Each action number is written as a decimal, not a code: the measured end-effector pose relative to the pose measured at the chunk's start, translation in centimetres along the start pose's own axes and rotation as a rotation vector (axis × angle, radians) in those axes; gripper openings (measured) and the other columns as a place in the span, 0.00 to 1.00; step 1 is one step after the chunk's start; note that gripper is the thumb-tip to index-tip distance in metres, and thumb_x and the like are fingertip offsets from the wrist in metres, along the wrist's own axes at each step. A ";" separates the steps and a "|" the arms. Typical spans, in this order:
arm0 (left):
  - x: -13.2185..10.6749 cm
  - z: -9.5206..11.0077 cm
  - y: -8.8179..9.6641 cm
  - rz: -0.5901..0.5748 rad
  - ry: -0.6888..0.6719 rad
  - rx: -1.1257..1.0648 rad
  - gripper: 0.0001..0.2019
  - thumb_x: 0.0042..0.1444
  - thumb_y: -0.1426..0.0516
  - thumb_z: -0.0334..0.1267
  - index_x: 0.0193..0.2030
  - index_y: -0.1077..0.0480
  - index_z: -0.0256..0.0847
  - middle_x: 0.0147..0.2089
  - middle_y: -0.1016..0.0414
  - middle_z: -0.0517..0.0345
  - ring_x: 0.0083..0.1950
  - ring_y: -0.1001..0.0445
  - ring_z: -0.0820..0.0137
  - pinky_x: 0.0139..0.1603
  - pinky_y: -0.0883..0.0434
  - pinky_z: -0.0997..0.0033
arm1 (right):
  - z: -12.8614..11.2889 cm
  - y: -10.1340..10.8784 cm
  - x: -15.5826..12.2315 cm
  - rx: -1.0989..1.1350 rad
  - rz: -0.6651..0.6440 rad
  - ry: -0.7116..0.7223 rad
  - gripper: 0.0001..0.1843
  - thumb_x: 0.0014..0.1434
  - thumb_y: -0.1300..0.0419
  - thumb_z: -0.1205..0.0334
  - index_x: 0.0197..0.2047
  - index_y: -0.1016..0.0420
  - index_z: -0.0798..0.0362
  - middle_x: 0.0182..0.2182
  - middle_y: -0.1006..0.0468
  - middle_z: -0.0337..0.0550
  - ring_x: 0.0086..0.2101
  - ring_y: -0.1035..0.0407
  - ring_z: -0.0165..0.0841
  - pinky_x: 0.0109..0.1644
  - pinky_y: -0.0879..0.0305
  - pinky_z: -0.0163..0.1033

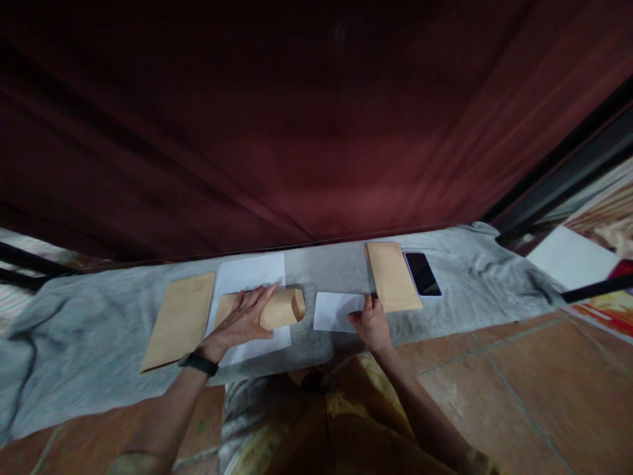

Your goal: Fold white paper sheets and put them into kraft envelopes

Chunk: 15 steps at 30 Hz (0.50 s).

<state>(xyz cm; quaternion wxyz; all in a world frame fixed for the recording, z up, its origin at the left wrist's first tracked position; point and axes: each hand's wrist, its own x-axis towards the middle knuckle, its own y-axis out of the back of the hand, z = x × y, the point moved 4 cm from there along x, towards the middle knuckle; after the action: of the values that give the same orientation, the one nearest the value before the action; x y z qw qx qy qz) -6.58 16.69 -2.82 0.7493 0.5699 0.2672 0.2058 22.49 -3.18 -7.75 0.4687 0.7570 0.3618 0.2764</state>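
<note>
My left hand (247,318), with a dark band at its wrist, lies across a brown paper envelope (281,310). Its fingers are along the far edge and its thumb along the near one, and the envelope bulges with its mouth gaping to the right. Under it are white paper sheets (277,343). To the right, my right hand (372,323) has its fingers closed at the right end of a folded white paper (336,311), which lies on the grey cloth. The fingertips are partly hidden.
A grey cloth (93,336) covers the narrow work surface. At left lies another brown envelope (180,320). More brown envelopes (393,277) are stacked at right, beside a phone (422,274). A dark red curtain (316,165) hangs behind; tiled floor (519,382) is in front.
</note>
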 end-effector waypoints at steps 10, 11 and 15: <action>1.4 -0.5 0.0 -0.045 -0.015 -0.029 0.63 0.40 0.31 0.46 0.79 0.64 0.48 0.76 0.47 0.41 0.77 0.49 0.47 0.75 0.56 0.43 | 1.2 -0.3 1.3 0.113 -0.020 -0.088 0.22 0.55 0.36 0.62 0.52 0.30 0.59 0.43 0.24 0.56 0.47 0.29 0.46 0.52 0.33 0.45; 1.4 -0.5 -0.1 -0.046 -0.018 -0.030 0.63 0.40 0.31 0.46 0.79 0.64 0.47 0.76 0.47 0.41 0.77 0.50 0.47 0.75 0.55 0.44 | 1.4 -0.3 1.3 0.152 -0.018 -0.078 0.17 0.55 0.37 0.62 0.48 0.28 0.57 0.40 0.24 0.53 0.45 0.29 0.45 0.50 0.33 0.44; 1.3 -0.4 -0.1 -0.046 -0.020 -0.033 0.63 0.40 0.32 0.46 0.78 0.64 0.47 0.77 0.49 0.41 0.77 0.51 0.47 0.75 0.56 0.44 | 1.8 -0.5 1.2 0.425 -0.026 -0.026 0.04 0.55 0.42 0.60 0.33 0.31 0.50 0.32 0.26 0.44 0.36 0.30 0.38 0.43 0.33 0.41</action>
<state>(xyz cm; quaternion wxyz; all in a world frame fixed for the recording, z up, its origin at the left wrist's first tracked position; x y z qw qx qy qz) -5.83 17.73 -3.17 0.7659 0.5531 0.2692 0.1871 24.41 -3.01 -8.90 0.3070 0.8376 0.4154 0.1779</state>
